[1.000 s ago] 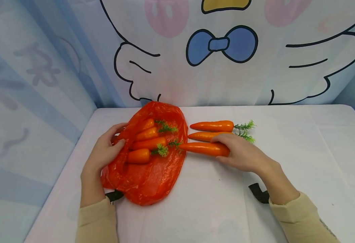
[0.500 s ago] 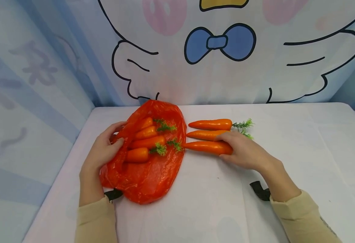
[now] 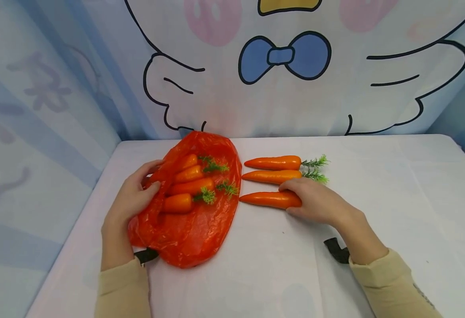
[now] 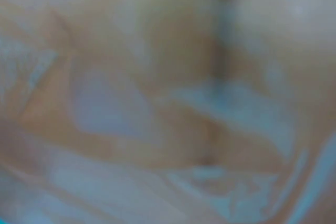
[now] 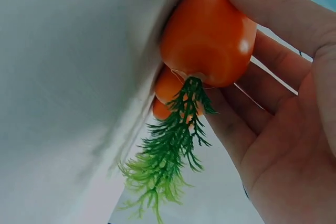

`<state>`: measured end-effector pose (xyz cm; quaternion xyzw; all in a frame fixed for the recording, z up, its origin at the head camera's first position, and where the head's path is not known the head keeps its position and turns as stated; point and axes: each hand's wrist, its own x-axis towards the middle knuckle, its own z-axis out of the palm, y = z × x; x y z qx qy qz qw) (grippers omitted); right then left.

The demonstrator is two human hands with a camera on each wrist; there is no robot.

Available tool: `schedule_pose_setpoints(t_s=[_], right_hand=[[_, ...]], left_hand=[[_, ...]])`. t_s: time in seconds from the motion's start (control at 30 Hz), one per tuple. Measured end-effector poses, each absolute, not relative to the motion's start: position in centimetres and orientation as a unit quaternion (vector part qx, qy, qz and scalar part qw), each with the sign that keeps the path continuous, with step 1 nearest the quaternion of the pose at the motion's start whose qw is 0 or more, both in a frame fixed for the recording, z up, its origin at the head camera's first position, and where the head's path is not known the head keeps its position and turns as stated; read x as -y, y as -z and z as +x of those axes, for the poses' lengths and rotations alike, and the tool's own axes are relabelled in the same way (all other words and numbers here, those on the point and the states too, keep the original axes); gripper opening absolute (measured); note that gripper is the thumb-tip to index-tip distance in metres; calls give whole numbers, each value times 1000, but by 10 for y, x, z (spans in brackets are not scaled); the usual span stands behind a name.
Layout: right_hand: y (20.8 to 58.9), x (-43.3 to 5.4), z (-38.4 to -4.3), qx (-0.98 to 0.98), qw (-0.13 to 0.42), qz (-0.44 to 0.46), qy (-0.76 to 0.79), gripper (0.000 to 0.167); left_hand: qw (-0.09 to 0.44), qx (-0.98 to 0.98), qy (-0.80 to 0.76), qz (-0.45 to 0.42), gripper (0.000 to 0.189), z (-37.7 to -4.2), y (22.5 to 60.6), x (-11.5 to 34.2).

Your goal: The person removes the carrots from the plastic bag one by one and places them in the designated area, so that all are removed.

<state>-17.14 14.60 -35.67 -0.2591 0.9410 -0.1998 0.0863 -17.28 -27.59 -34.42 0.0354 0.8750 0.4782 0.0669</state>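
In the head view, my left hand (image 3: 130,196) grips the left side of a red plastic bag (image 3: 200,240), thumb on the near side and fingers partly hidden behind the film. Several orange carrots (image 3: 192,187) with green tops lie in the bag's open mouth. My right hand (image 3: 321,201) holds the thick end of another carrot (image 3: 270,199), its tip at the bag's right edge. The right wrist view shows thumb and fingers around this carrot (image 5: 210,35), its green top (image 5: 168,140) hanging free. The left wrist view is too blurred to read.
Two more carrots, an upper one (image 3: 274,162) and a lower one (image 3: 270,177), lie side by side beyond the held one. The white table (image 3: 256,274) ends at a printed curtain (image 3: 296,110). Black straps (image 3: 337,251) show near the wrists.
The carrot in my right hand has shifted towards me, away from the two others, and its tip has drawn back from over the bag to its edge. My left hand keeps its hold.
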Motion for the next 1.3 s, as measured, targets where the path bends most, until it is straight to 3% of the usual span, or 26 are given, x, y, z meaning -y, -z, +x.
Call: schedule_pose_setpoints(t_s=[0.23, 0.67, 1.3], right_hand=[[350, -149, -172, -942, 85, -247, 211, 43], [355, -153, -176, -939, 66, -250, 225, 30], [357, -155, -180, -937, 50, -252, 235, 33]], left_hand=[[71, -873, -481, 31, 56, -174, 346, 276], [65, -880, -470, 38, 55, -173, 345, 275], [72, -876, -476, 36, 56, -175, 347, 275]])
